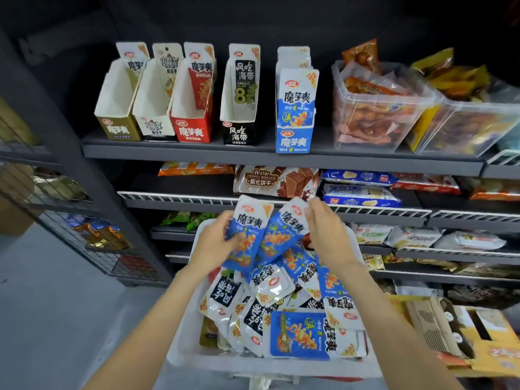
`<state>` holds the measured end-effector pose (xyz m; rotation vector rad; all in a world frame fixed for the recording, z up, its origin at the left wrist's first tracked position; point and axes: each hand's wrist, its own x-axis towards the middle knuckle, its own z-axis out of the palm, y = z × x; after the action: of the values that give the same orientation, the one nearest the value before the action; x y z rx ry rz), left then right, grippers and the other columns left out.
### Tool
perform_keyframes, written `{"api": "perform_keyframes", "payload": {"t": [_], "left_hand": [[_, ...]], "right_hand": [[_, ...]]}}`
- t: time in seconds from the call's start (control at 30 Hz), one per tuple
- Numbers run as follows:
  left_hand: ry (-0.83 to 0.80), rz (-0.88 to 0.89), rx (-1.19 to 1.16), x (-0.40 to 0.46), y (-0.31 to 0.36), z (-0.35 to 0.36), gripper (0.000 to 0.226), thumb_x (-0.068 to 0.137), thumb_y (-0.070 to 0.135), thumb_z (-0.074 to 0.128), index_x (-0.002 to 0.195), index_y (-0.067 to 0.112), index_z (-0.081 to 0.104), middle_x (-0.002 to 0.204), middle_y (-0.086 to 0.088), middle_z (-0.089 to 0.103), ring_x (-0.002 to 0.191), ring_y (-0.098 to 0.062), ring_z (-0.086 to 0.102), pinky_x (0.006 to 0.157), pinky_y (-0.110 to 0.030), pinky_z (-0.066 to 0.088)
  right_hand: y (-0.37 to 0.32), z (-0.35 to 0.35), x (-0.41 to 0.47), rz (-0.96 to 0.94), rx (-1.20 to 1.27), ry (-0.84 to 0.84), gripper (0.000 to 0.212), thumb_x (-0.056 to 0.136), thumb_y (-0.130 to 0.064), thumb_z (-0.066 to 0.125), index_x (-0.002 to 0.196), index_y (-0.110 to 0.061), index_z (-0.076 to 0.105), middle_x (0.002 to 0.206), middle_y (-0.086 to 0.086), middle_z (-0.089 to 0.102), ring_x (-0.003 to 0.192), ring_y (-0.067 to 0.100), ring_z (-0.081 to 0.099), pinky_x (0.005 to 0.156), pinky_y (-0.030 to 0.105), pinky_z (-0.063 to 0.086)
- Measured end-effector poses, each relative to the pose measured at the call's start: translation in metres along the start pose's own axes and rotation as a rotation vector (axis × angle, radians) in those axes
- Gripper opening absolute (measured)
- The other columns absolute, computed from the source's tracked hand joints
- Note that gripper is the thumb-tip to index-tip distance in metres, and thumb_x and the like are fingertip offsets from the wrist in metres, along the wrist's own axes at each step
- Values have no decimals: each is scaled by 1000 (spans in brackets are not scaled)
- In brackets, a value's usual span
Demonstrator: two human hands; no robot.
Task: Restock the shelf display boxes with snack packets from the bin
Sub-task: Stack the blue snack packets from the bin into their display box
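Snack packets fill the white bin (pixel 183 344) in front of me, a loose heap of blue ones and black-and-white ones lying at all angles. My left hand (pixel 216 243) grips one blue packet (pixel 247 235) by its left edge, thumb curled over the front, holding it upright above the heap. A second blue packet (pixel 284 232) leans just beside the first, overlapping it, tilted to the right. My right hand (pixel 326 232) is at that packet's upper right corner, fingers loosely bent and pointing down toward it; I cannot tell whether they pinch the corner or only touch it. A large blue packet (pixel 304 336) lies flat at the near side of the bin.

On the top shelf (pixel 197 153) stand five display boxes in a row. The gold box (pixel 118 114), the white box (pixel 154 108) and the red box (pixel 194 108) sit touching one another on the left, each showing a bare white inside. The black box (pixel 240 108) stands a little apart from them. The blue box (pixel 295 114) stands further right, with one blue packet upright at its front. To its right are two clear plastic tubs (pixel 374 108) packed with orange and yellow snacks. The shelves below carry wafer biscuit bags (pixel 270 181) and other flat packs.
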<state>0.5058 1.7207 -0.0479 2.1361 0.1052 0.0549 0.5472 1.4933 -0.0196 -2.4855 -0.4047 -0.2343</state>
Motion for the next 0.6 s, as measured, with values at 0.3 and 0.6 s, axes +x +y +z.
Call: {"api": "perform_keyframes", "payload": {"t": [0.3,0.6], "left_hand": [[311,309,-406,78,154,-49,21,82,10,71,98,17,58,93,11,67,79,7,64,68,-14,52],[236,378,-519,161,194,-29,27,83,0,67,91,23,56,96,8,66,84,0,65,75,-25,54]], "right_hand": [[-28,-118,54,-1,771,428,15,102,-25,38,90,-27,47,86,1,64,80,32,66,61,18,56],[-26,-156,104,1,729,769,6,97,-13,50,95,-9,53,84,-8,60,82,1,65,68,25,57]]}}
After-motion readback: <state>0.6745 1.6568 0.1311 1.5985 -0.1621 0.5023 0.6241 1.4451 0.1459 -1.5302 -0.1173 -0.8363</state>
